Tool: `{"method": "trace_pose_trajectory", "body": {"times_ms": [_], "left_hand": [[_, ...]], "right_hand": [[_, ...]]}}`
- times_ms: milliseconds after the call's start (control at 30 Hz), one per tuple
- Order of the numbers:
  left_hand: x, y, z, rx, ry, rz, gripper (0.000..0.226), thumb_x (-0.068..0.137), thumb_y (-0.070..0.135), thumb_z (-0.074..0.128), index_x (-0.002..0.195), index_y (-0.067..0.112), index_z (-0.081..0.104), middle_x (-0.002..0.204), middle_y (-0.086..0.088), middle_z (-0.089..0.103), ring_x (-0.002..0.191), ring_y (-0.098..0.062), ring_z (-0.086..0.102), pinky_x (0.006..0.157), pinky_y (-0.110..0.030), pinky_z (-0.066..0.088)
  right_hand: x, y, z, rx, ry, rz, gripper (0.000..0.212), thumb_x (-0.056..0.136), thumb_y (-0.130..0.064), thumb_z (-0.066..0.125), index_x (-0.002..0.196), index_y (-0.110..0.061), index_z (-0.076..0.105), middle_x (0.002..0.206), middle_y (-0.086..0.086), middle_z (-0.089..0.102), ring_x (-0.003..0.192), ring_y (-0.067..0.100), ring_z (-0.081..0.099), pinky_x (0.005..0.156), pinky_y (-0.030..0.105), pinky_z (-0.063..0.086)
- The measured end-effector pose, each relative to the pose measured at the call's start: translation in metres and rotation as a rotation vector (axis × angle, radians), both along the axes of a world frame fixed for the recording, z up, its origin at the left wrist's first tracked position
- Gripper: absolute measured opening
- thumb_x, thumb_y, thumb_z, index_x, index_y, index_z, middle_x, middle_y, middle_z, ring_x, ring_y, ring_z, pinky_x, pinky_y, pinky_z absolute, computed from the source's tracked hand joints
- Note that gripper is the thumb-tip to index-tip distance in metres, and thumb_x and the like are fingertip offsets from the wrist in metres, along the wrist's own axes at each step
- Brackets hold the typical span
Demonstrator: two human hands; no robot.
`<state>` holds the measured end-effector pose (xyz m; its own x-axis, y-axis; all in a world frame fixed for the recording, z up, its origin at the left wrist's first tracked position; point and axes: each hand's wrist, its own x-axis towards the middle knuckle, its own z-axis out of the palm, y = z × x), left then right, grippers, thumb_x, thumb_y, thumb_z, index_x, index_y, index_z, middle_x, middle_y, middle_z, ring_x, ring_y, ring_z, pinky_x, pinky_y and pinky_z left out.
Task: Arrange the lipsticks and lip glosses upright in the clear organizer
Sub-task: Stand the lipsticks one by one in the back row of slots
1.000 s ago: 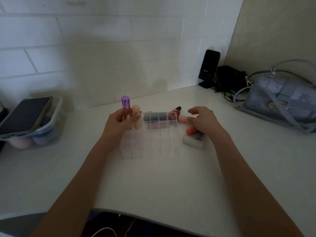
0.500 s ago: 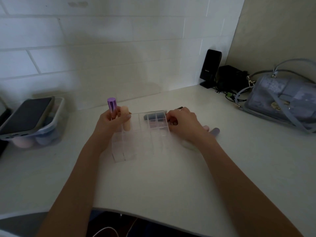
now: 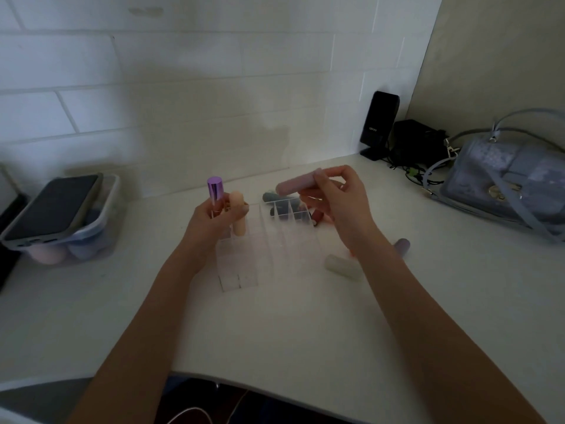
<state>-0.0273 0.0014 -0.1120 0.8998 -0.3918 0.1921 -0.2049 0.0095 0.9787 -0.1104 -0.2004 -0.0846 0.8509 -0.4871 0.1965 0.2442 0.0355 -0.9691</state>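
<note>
Fingers of the right hand (image 3: 342,206) pinch a pink lipstick tube (image 3: 298,184), tilted nearly flat above the clear organizer (image 3: 269,240) on the white counter (image 3: 275,332). Left hand (image 3: 214,221) grips a purple-capped lip gloss (image 3: 216,191) upright at the organizer's far-left corner, beside a peach tube (image 3: 238,217) standing upright there. A cream tube (image 3: 342,267) lies on the counter just right of the organizer.

The only lettering in view is a short pale mark on the front of the black speaker (image 3: 379,123), which stands against the tiled wall at about one o'clock on the surface (image 3: 305,332). It is too small and blurred to read. Nothing else carries legible text.
</note>
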Motion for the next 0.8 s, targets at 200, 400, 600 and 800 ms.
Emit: {"method": "trace_pose_trajectory", "body": {"times_ms": [200,400,600,800], "left_hand": [[-0.002,-0.001,0.002,-0.021,-0.001,-0.007,0.013,0.07,0.029,0.065,0.08,0.021,0.062,0.06,0.016,0.065,0.063,0.005,0.058,0.066,-0.023,0.04],[-0.003,-0.001,0.002,-0.034,0.015,0.002,0.011,0.072,0.027,0.069,0.081,0.023,0.063,0.062,0.016,0.066,0.063,0.003,0.059,0.068,-0.024,0.041],[-0.007,-0.001,0.005,0.007,-0.053,-0.091,0.016,0.074,0.015,0.071,0.065,0.021,0.059,0.068,0.001,0.063,0.064,-0.008,0.058,0.063,-0.019,0.046],[-0.007,0.0,0.007,0.05,-0.09,-0.074,0.018,0.076,0.003,0.073,0.067,0.015,0.063,0.082,-0.002,0.069,0.069,-0.01,0.063,0.063,-0.022,0.047]], "right_hand": [[-0.001,0.009,0.0,0.037,-0.051,0.025,0.014,0.095,-0.016,0.057,0.101,-0.004,0.055,0.081,0.018,0.074,0.079,0.029,0.074,0.077,0.046,0.058],[-0.003,0.021,0.008,-0.004,-0.029,0.11,0.02,0.096,-0.013,0.054,0.115,-0.007,0.058,0.088,0.008,0.075,0.086,0.02,0.073,0.073,0.026,0.058],[-0.002,0.041,0.01,-0.133,-0.096,0.091,0.018,0.095,-0.013,0.056,0.112,-0.005,0.055,0.101,0.013,0.069,0.086,0.022,0.073,0.074,0.027,0.06],[0.001,0.05,0.005,-0.116,-0.117,0.097,0.018,0.096,-0.01,0.054,0.112,-0.005,0.057,0.095,0.014,0.07,0.091,0.022,0.072,0.075,0.025,0.059]]}}
